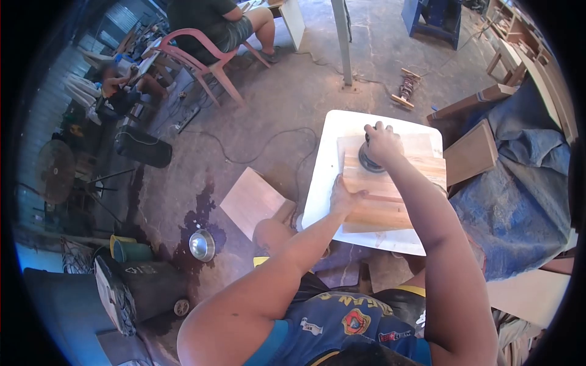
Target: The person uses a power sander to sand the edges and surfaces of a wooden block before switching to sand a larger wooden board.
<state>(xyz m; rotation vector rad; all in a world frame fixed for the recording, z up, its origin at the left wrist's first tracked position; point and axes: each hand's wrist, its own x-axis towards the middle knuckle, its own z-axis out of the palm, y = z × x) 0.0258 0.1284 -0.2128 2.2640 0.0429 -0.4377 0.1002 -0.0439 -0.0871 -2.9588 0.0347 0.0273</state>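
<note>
My right hand (384,144) is wrapped over the top of a dark round sander (370,160), which rests on the upper left part of a striped wooden board (381,207). At the board's left edge, my left hand (347,198) grips the wood, thumb on top and fingers at the side. Under the board, other flat wood shows at its upper and lower edges. All of it lies on a white tabletop (320,183) in front of me. The sander's underside is hidden.
A wooden panel (253,201) and a metal bowl (202,245) are on the floor at left. A cable (268,143) winds behind the tabletop. Blue tarp (519,195) lies at right. One person sits on a pink chair (207,61); another sits farther left.
</note>
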